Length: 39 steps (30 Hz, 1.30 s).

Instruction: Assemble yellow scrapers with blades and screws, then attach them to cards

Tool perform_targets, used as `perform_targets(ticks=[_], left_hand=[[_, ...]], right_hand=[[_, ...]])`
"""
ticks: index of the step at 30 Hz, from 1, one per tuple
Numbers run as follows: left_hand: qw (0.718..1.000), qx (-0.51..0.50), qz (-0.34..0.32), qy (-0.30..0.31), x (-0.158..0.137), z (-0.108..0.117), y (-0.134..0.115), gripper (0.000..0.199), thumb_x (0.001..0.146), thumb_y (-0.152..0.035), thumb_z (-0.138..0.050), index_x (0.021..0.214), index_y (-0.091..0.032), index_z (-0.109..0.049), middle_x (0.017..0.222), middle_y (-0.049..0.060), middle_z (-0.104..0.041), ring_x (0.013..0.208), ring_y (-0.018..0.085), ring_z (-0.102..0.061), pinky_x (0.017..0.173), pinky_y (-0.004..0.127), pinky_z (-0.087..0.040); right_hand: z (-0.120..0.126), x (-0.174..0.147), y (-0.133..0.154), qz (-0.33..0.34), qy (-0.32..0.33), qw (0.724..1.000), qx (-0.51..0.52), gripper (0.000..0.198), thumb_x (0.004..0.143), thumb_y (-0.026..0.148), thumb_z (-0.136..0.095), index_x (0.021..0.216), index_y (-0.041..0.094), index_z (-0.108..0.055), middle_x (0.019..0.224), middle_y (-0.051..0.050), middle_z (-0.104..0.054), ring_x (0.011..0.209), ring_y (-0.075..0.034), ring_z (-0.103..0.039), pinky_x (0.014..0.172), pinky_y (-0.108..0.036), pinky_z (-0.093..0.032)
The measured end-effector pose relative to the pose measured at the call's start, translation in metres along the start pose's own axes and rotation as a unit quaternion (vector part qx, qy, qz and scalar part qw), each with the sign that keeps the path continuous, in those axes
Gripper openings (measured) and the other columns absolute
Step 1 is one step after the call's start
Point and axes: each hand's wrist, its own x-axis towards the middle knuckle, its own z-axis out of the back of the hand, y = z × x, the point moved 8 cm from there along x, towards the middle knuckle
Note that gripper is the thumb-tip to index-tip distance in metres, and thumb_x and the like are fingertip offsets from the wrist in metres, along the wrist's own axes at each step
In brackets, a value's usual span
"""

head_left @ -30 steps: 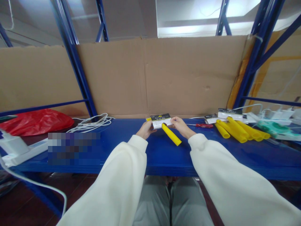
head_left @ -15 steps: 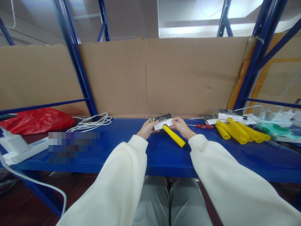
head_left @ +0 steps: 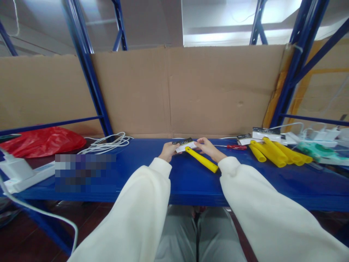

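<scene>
Between my two hands is a small black-and-white card or flat box [head_left: 186,145], held above the blue tabletop [head_left: 152,171]. My left hand [head_left: 168,150] is closed on its left end, thumb on top. The fingers of my right hand [head_left: 205,147] are bent in a pinch at its right end; their tips are partly hidden. A yellow tube-like handle [head_left: 203,160] slants from the card's lower edge toward the lower right, its wider end by my right wrist. How the handle joins the card cannot be made out.
On the right lie a red-handled screwdriver [head_left: 236,147], several yellow handles [head_left: 274,153] with black-and-white cards [head_left: 265,134], and a green item [head_left: 321,151]. On the left are coiled white cable [head_left: 109,143], a red plastic bag [head_left: 46,140] and a power strip [head_left: 29,178]. Cardboard [head_left: 207,91] stands behind.
The card has shifted slightly left and down and tilted in my hands. The yellow handle has swung to a flatter slant. My right fingers have moved slightly along the card's right end.
</scene>
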Motion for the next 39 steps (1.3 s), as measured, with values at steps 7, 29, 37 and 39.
perform_targets(ticks=[7,29,37,39], left_hand=[[1.0,-0.02,-0.006,-0.013,-0.002,0.003,-0.001,0.018,0.074,0.004,-0.065,0.063,-0.01,-0.06,0.057,0.003,-0.062,0.056,0.014,-0.063,0.062,0.031,-0.058],[0.995,0.03,-0.048,-0.085,-0.005,0.01,-0.013,0.017,0.07,0.006,-0.062,0.071,-0.011,-0.062,0.056,0.0,-0.059,0.063,0.017,-0.067,0.068,0.032,-0.059],[0.993,-0.002,-0.088,-0.081,-0.001,0.012,-0.015,0.017,0.066,0.0,-0.071,0.067,-0.013,-0.06,0.062,0.001,-0.061,0.063,0.015,-0.064,0.064,0.029,-0.055],[0.991,0.0,-0.099,-0.086,0.0,0.015,-0.016,0.013,0.068,-0.008,-0.073,0.071,-0.013,-0.061,0.067,0.002,-0.062,0.064,0.015,-0.064,0.059,0.026,-0.053]], right_hand=[[-0.006,-0.006,0.013,0.12,0.058,0.979,-0.153,0.034,0.069,0.038,-0.076,0.075,0.021,-0.048,0.073,0.002,-0.058,0.069,-0.014,-0.058,0.067,-0.029,-0.051],[-0.035,-0.031,0.018,0.075,0.211,0.964,-0.142,0.036,0.08,0.009,-0.051,0.112,0.024,-0.056,0.08,0.001,-0.065,0.04,-0.006,-0.05,0.033,-0.015,-0.039],[-0.037,-0.033,0.021,0.087,0.221,0.961,-0.141,0.042,0.081,0.011,-0.049,0.119,0.026,-0.058,0.059,0.006,-0.053,0.039,-0.008,-0.051,0.034,-0.015,-0.04],[-0.037,-0.032,0.021,0.09,0.221,0.96,-0.148,0.043,0.081,0.011,-0.049,0.12,0.027,-0.058,0.061,0.006,-0.054,0.039,-0.008,-0.051,0.034,-0.015,-0.04]])
